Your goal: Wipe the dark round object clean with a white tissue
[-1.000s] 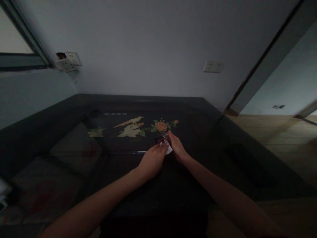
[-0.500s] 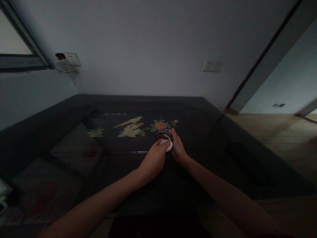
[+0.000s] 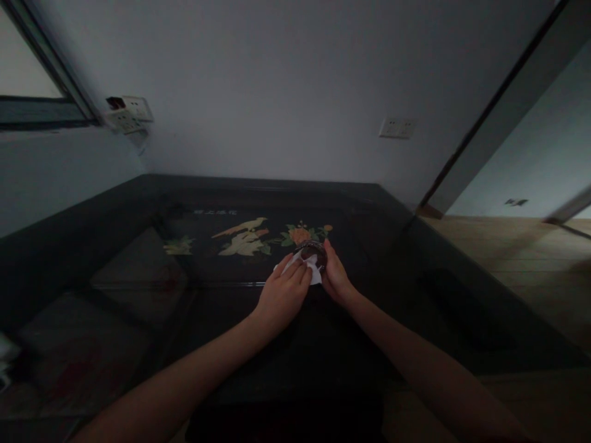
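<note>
In the middle of the head view, a small dark round dish (image 3: 316, 253) with a shiny rim is tilted toward me over the dark table. My right hand (image 3: 337, 275) grips its right side, the thumb side partly hidden. A white tissue (image 3: 316, 275) is pressed against the inside and near edge of the dish. Over that tissue lies my left hand (image 3: 285, 294), its fingers bent together and pinning it. The tissue's ends stick out on both sides of the left fingers. The dish's exact kind is hard to make out in the dim light.
The glossy dark table (image 3: 295, 369) carries a printed bird (image 3: 242, 227) and flower picture. A long dark object (image 3: 466, 307) lies on its right side. A white item (image 3: 7, 357) shows at the left edge. Wall sockets (image 3: 398, 127) are behind the table.
My left hand has shifted slightly left and flattened over the tissue, which now spreads wider. The dish has turned a little, showing more of its inside at the right.
</note>
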A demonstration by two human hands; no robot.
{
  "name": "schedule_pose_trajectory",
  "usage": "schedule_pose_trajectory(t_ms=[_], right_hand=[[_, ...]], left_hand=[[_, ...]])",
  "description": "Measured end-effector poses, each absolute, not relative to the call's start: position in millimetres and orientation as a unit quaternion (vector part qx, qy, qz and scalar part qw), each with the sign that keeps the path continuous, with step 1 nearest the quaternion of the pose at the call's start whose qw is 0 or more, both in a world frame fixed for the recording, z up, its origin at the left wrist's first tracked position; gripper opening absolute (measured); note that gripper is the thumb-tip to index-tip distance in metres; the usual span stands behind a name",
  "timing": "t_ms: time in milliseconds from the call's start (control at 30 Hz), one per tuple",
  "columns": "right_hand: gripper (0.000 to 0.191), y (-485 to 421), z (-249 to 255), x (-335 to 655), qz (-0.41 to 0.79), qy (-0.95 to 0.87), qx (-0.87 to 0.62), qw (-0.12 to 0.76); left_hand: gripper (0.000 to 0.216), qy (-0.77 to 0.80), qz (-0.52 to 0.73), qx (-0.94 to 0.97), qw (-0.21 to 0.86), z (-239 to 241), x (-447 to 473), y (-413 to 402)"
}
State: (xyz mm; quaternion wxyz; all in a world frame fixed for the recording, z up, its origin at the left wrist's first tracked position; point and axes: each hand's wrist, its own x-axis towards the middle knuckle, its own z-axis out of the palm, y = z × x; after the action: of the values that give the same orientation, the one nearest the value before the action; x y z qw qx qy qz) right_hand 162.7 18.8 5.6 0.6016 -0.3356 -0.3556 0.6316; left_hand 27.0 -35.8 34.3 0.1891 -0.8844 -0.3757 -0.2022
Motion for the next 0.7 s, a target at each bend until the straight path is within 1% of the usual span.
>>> schedule_pose_trajectory(t_ms=[100,167,200,267,333,400,467,533,600,700], right_hand=[[0.046,17,3,160,0.611,-0.387,-0.356,0.592],[0.047,16,0,158,0.594,-0.408,-0.368,0.588],[0.048,15,-1,157,0.588,-0.415,-0.37,0.587],[0.049,14,-4,156,0.58,-0.427,-0.369,0.587],[0.05,14,-5,155,0.565,-0.443,-0.371,0.589],[0.051,14,-5,155,0.542,-0.457,-0.371,0.6],[0.049,13,-2,156,0.528,-0.463,-0.364,0.611],[0.047,13,2,157,0.528,-0.463,-0.355,0.616],[0.045,13,6,159,0.534,-0.458,-0.354,0.616],[0.044,16,9,163,0.541,-0.446,-0.367,0.611]], left_hand=[[0.031,-0.365,-0.195,-0.9,0.139,33,29,-38],[0.034,-0.381,-0.193,-0.902,0.064,30,30,-39],[0.036,-0.399,-0.199,-0.895,0.008,29,31,-39],[0.037,-0.436,-0.244,-0.855,-0.137,27,34,-38],[0.034,-0.445,-0.332,-0.781,-0.287,26,36,-38],[0.031,-0.433,-0.415,-0.703,-0.382,25,38,-38],[0.029,-0.431,-0.444,-0.675,-0.401,26,38,-40],[0.027,-0.429,-0.42,-0.707,-0.373,29,37,-42],[0.027,-0.413,-0.377,-0.763,-0.324,32,34,-43],[0.041,-0.385,-0.301,-0.852,-0.19,34,31,-41]])
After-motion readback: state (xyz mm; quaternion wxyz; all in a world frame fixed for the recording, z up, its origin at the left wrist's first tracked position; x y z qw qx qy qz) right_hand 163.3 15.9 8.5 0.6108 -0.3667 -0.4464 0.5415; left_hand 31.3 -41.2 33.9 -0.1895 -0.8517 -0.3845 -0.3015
